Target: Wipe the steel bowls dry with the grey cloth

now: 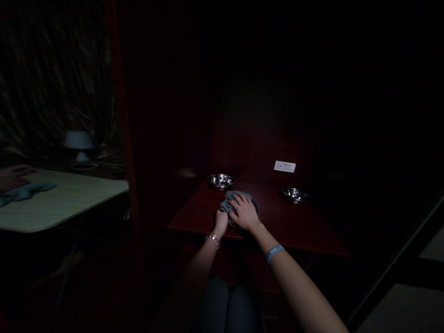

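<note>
Near the lower middle of the head view, a grey-blue cloth (229,196) lies over a dark round dish (234,225), near the front edge of the red table (277,231); the right hand (244,213) rests on the cloth with its fingers spread; the left hand (221,222) is at the left side of the dish, its fingers partly hidden by the cloth, so I cannot tell if it pinches the rim or only the cloth; one metal bowl (222,182) stands just behind, another metal bowl (295,195) stands to the right; for good work, I judge the left hand should steady the dish, while the right palm presses evenly and reaches up to the rim; at the left edge of the frame, another person's hand (15,175) is near a teal cloth (29,191).
</note>
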Demonstrator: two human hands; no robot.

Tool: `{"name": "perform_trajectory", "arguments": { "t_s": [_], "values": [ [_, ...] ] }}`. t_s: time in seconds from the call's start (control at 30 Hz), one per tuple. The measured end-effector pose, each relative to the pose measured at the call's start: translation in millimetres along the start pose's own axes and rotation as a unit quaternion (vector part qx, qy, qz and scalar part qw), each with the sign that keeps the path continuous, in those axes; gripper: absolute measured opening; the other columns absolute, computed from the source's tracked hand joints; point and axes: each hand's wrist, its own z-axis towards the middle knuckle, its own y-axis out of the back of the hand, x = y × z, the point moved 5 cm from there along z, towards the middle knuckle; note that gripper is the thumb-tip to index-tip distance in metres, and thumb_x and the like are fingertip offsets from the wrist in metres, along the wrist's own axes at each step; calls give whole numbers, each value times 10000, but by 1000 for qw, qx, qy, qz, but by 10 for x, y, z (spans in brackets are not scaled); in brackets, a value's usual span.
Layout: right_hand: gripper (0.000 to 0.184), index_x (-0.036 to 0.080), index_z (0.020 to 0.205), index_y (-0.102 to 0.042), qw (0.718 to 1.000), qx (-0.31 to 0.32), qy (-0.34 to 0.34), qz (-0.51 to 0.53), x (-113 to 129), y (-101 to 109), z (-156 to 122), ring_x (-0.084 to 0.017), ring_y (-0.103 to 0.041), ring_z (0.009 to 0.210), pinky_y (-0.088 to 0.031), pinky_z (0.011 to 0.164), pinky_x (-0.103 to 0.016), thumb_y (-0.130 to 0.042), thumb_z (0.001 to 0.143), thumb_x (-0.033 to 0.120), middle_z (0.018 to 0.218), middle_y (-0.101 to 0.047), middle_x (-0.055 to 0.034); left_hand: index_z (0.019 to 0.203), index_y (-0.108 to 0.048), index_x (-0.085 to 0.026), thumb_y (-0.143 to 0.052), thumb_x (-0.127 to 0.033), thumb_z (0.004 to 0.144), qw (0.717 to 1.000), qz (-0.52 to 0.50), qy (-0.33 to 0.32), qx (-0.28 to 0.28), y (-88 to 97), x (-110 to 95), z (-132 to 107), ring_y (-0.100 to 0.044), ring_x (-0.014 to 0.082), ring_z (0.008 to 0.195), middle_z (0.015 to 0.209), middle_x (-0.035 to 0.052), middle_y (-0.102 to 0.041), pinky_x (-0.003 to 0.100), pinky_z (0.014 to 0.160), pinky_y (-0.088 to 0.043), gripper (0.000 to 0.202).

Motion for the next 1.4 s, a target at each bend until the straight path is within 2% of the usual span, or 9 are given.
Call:
{"name": "perform_trajectory", "arguments": {
  "t_s": [0.17,0.43,0.63,0.97,1.4],
  "values": [
    [390,227,1268,-580,1000,-3,-12,3,-22,7,47,-278,-333,1366,-261,1108,-462,-482,914,356,1422,-491,-82,883,-661,-113,-516,-200,773,999,52,-1,16,-25,-96,-62,-665,182,787,894,113,-731,273,719,-511,202],
    [364,232,1237,-593,999,-20,-28,10,-69,42,90,-262,-362,1345,-287,1099,-445,-480,919,371,1382,-520,-79,799,-649,-112,-482,-259,831,998,66,3,23,-37,-81,-54,-652,171,722,823,106,-717,272,685,-501,225],
    [375,227,1239,-583,998,-18,-59,0,-159,45,122,-260,-392,1317,-315,1085,-433,-464,927,397,1339,-544,-90,776,-653,-123,-472,-368,870,997,57,-6,51,-58,-73,-57,-647,160,687,814,104,-721,245,621,-483,319],
    [393,271,1267,-571,993,-12,-113,10,-359,65,130,-239,-486,1205,-375,1033,-405,-408,949,436,1280,-581,-68,833,-683,-98,-405,-561,888,995,64,-2,71,-103,-234,-191,-686,197,789,867,167,-740,242,687,-503,542],
    [458,284,1347,-496,972,-22,-206,112,-721,-4,-37,-228,-543,1144,-413,981,-381,-326,967,475,1311,-559,-56,850,-695,-102,-370,-577,894,993,91,-8,77,-97,-228,-182,-689,202,782,879,166,-737,248,695,-507,577]
  ]
}}
